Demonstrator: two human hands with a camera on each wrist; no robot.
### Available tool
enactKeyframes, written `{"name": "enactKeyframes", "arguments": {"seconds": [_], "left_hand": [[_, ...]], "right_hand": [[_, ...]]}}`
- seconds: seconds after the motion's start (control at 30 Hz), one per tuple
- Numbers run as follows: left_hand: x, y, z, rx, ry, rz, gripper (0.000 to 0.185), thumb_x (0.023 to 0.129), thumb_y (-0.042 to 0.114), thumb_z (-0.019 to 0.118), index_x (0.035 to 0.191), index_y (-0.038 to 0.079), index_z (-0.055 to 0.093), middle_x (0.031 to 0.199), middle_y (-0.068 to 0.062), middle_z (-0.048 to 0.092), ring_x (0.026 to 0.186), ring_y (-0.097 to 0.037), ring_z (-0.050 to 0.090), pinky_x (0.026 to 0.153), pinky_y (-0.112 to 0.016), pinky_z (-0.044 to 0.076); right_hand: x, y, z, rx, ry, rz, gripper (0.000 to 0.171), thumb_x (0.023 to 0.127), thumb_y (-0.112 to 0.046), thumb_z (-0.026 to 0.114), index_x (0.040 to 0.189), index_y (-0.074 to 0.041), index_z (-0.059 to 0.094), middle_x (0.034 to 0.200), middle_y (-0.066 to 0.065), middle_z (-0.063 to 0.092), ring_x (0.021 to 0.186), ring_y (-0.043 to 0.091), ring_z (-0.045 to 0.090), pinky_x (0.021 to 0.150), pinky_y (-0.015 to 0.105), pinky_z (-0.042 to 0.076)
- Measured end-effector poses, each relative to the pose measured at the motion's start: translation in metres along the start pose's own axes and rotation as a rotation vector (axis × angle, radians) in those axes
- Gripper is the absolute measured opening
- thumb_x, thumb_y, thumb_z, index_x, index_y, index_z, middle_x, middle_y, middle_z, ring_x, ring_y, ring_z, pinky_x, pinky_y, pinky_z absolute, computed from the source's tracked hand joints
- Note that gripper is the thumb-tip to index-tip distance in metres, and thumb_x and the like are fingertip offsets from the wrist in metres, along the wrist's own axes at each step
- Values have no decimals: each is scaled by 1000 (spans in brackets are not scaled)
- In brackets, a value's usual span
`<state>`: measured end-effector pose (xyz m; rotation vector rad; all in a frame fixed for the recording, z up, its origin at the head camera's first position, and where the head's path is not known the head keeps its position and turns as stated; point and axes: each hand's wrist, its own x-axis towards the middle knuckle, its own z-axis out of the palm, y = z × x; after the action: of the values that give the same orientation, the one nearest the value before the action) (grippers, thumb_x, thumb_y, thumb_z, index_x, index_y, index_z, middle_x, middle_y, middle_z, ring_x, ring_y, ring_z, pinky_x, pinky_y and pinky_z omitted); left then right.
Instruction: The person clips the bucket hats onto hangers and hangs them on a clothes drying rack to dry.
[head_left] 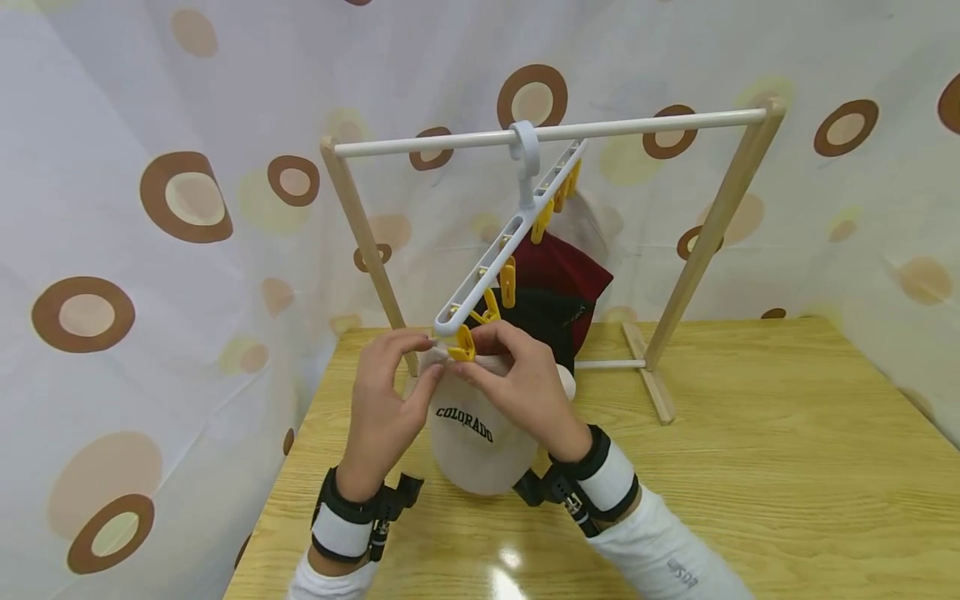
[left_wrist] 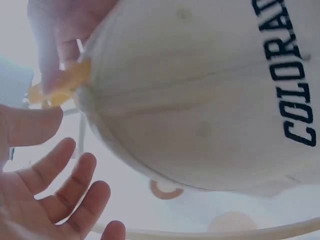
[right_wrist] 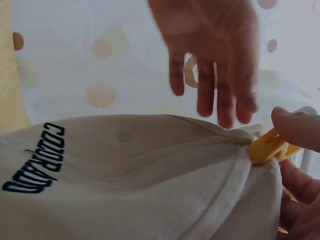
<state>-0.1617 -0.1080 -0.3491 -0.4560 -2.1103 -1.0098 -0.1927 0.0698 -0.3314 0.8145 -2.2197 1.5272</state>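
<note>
A cream cap [head_left: 480, 458] with dark COLORADO lettering hangs below the near end of a white clip hanger [head_left: 498, 254]. At the cap's edge, a yellow clip [right_wrist: 265, 148] bites the fabric. My right hand [head_left: 525, 387] pinches this clip between thumb and fingers, as the right wrist view shows. Beside the clip, on the left, is my left hand [head_left: 386, 404]; its fingers [right_wrist: 205, 95] are spread loosely and hold nothing. In the left wrist view, the left thumb is close by the clip, and the cap [left_wrist: 190, 110] fills most of the picture.
The hanger hooks over the white bar [head_left: 645, 125] of a wooden-legged rack [head_left: 712, 242] on a wooden table [head_left: 750, 467]. Behind the cream cap hang a black cap [head_left: 543, 312] and a dark red cap [head_left: 558, 267]. More yellow clips [head_left: 542, 222] line the hanger. A patterned curtain [head_left: 225, 292] stands behind.
</note>
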Motion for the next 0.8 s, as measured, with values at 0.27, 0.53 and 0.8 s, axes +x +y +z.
{"name": "enactKeyframes", "arguments": {"seconds": [0.27, 0.53, 0.8], "left_hand": [[-4, 18, -4, -3, 123, -9, 21, 87, 3, 73, 107, 0, 67, 108, -13, 67, 105, -27, 59, 94, -39, 44], [17, 56, -13, 13, 248, 40, 29, 86, 7, 74, 112, -3, 65, 111, -17, 65, 105, -30, 57, 96, -36, 43], [30, 73, -3, 202, 152, -28, 43, 83, 24, 80, 116, 0, 64, 109, -15, 68, 97, -31, 61, 85, -43, 47]], "right_hand": [[-9, -1, 0, -141, 82, -123, 35, 77, -17, 85, 106, -6, 70, 101, 8, 73, 96, 20, 65, 84, 36, 54], [-20, -3, -15, -165, 143, -199, 41, 73, -18, 88, 107, -7, 68, 103, 8, 70, 97, 22, 58, 85, 34, 44], [-39, -6, -40, -115, 252, -139, 36, 78, -6, 81, 111, -1, 67, 114, 12, 67, 112, 26, 57, 98, 33, 40]]}}
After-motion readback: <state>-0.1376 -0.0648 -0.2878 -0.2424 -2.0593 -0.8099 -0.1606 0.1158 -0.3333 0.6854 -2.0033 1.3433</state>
